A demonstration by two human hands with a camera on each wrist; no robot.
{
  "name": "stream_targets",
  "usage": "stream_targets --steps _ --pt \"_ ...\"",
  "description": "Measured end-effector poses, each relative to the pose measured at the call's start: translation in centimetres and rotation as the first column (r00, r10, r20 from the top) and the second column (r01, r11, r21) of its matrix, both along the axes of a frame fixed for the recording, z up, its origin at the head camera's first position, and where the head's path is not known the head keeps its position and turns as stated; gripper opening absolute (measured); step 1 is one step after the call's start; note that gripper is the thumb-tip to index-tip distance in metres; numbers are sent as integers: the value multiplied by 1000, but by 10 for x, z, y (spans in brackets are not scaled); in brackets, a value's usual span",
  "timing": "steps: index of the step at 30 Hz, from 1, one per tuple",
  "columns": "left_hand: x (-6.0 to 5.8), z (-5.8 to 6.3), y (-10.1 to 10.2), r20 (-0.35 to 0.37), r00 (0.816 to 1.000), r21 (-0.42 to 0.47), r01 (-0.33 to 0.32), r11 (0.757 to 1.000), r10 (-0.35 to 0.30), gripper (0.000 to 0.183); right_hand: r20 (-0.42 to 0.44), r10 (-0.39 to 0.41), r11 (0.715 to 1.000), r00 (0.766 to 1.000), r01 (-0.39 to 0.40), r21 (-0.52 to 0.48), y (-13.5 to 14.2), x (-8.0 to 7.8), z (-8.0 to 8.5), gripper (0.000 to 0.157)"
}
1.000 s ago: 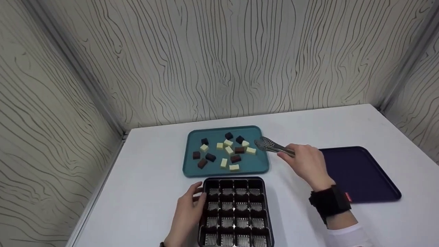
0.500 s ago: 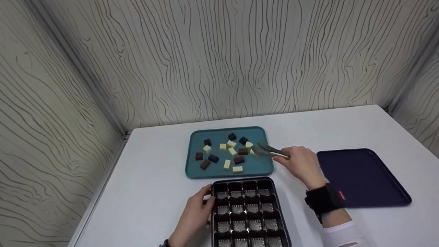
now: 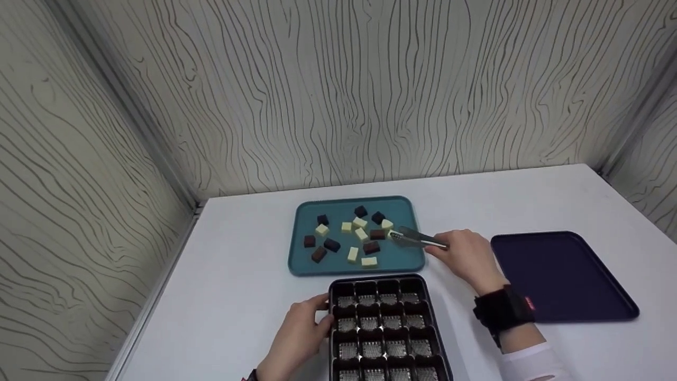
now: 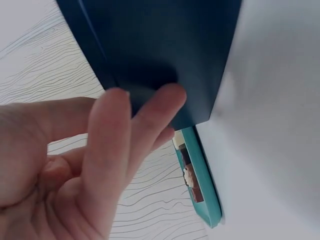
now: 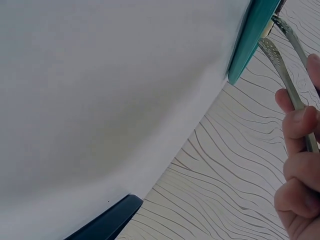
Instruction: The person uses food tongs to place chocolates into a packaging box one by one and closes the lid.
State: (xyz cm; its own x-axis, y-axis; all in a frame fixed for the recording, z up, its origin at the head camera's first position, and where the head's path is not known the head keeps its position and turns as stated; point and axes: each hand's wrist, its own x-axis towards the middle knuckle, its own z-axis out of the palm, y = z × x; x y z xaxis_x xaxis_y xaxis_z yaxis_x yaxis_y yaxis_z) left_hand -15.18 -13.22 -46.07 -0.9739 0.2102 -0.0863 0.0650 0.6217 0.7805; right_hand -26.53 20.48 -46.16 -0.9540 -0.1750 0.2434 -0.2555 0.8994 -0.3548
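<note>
My right hand (image 3: 465, 259) grips metal tongs (image 3: 418, 239) with perforated ends, held low over the right side of the teal tray (image 3: 301, 264). In the right wrist view the tong ends (image 5: 272, 50) stand around a pale block (image 5: 267, 29), partly hidden. Light and dark chocolate-like blocks (image 3: 353, 254) lie scattered on the teal tray. In front stands a dark box (image 3: 336, 283) with a compartmented insert (image 3: 381, 334); its compartments hold nothing visible. Fingers of my left hand (image 3: 300, 336) touch the box's left side; the left wrist view shows fingertips (image 4: 172, 95) against its outer wall.
A dark purple tray (image 3: 560, 275) lies to the right of my right hand. The white table (image 3: 238, 254) is backed by wood-grain patterned walls (image 3: 328, 106).
My right hand has brought the tongs left and down onto a pale block at the tray's right side. Box, trays and left hand appear shifted right in view.
</note>
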Motion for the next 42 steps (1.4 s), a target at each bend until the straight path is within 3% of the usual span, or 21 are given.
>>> stream_targets --steps 9,22,31,37,42 --pt "-1 -2 -2 68 997 51 -30 998 27 43 16 7 999 1000 -7 38 -3 10 13 20" --pt "-1 -2 -1 81 996 67 -35 997 30 43 -16 -4 1000 1000 4 16 -15 3 1 19" --pt "-3 -5 2 140 990 200 -59 978 31 49 1 27 999 1000 -27 40 -10 13 16 20" --pt "-3 -7 3 123 992 208 -42 977 17 50 34 32 999 999 -33 43 -8 14 18 21" --pt "-3 -7 6 141 989 204 -71 976 43 50 29 27 998 999 -29 50 -9 15 18 21"
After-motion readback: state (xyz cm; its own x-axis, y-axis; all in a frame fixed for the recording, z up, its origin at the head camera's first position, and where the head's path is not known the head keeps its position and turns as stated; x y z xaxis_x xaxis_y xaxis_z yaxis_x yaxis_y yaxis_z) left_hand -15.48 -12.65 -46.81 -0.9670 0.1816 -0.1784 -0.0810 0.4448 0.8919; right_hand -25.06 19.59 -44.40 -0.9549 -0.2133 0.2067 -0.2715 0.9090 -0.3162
